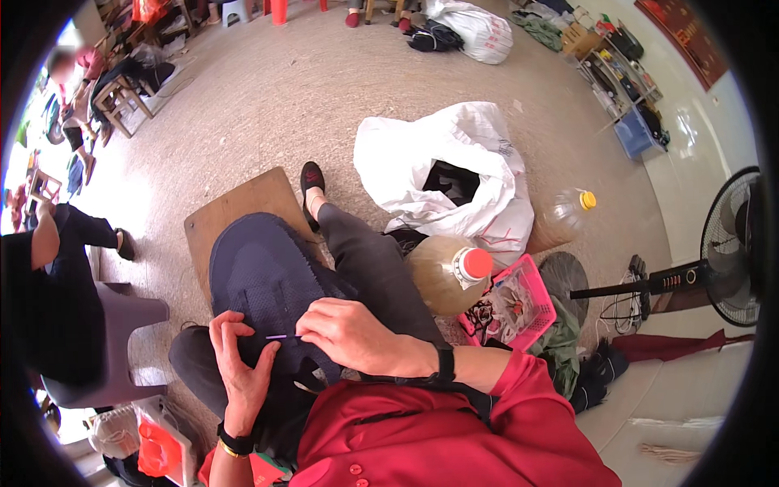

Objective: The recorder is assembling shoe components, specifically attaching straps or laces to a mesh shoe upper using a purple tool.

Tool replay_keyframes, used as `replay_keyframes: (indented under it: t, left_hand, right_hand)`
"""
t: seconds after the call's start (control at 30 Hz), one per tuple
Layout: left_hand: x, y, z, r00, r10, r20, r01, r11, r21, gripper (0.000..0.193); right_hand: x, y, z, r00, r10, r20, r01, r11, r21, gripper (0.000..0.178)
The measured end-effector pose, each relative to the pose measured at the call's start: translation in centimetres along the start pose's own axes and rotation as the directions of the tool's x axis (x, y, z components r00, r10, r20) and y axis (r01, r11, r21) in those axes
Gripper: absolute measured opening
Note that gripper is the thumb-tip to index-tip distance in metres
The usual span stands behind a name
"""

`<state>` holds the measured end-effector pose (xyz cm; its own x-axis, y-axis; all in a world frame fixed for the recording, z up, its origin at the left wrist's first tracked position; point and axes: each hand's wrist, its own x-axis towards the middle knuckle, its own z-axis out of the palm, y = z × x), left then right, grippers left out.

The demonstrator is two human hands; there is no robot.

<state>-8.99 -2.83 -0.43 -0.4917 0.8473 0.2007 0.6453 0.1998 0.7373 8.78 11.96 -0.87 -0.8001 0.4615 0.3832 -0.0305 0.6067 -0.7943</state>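
Observation:
A dark navy mesh fabric piece (pixel 264 264), rounded at its far end, lies across my lap. My left hand (pixel 240 361) grips its near left part, with the thumb and bent fingers pressing on the cloth. My right hand (pixel 349 334) pinches a thin, light purple stick-like tool (pixel 278 337), which lies level over the fabric. Its left end comes close to my left thumb; its exact kind is too small to make out. Several slits or straps show in the fabric by my right hand, and its near edge is partly hidden.
A brown board (pixel 199 227) lies beyond my lap. To the right stand a large bottle with a red cap (pixel 442 276), an open white sack (pixel 406 154), a pink basket (pixel 531 325) and a fan (pixel 730 243). A seated person (pixel 49 316) is near a purple-grey stool (pixel 134 325) at left.

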Motion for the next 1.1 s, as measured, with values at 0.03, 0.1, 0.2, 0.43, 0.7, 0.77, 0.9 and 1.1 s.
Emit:
replay_keyframes:
  t: [0.03, 0.1, 0.2, 0.43, 0.7, 0.77, 0.9, 1.1]
  left_hand:
    - [0.0, 0.0, 0.0, 1.0, 0.01, 0.01, -0.01, 1.0, -0.002, 0.048]
    - [0.0, -0.1, -0.1, 1.0, 0.02, 0.016, -0.02, 1.0, 0.023, 0.048]
    - [0.2, 0.1, -0.1, 1.0, 0.013, 0.027, -0.013, 1.0, -0.001, 0.046]
    - [0.0, -0.1, -0.3, 1.0, 0.007, 0.022, -0.007, 1.0, 0.015, 0.044]
    - [0.1, 0.2, -0.2, 0.997, -0.068, 0.025, 0.069, 0.998, -0.007, 0.046]
    - [-0.1, -0.2, -0.3, 0.999, -0.026, 0.026, 0.026, 0.999, 0.022, 0.046]
    - [0.0, -1.2, -0.8, 0.997, 0.002, 0.075, -0.009, 0.996, 0.087, 0.046]
    - [-0.4, 0.2, -1.5, 0.984, -0.131, 0.119, 0.124, 0.99, 0.066, 0.065]
  right_hand:
    - [0.0, 0.1, 0.0, 1.0, -0.016, 0.003, 0.016, 1.0, 0.02, 0.009]
    - [0.0, 0.0, -1.1, 1.0, 0.007, 0.022, -0.007, 1.0, -0.012, 0.011]
    - [-0.4, 0.4, -4.4, 0.986, -0.005, -0.164, -0.001, 0.999, -0.036, 0.016]
    - [-6.8, 4.2, -17.2, 0.778, 0.317, -0.543, -0.434, 0.895, -0.099, 0.006]
    - [-20.7, 22.2, -23.6, 0.591, 0.638, -0.493, -0.712, 0.7, 0.053, 0.017]
    - [-22.9, 27.4, -22.9, 0.562, 0.758, -0.331, -0.783, 0.617, 0.081, 0.02]
    - [-24.0, 33.2, -21.6, 0.567, 0.813, -0.13, -0.814, 0.578, 0.064, 0.027]
    - [-21.6, 34.8, -20.9, 0.455, 0.89, 0.034, -0.877, 0.441, 0.192, 0.05]
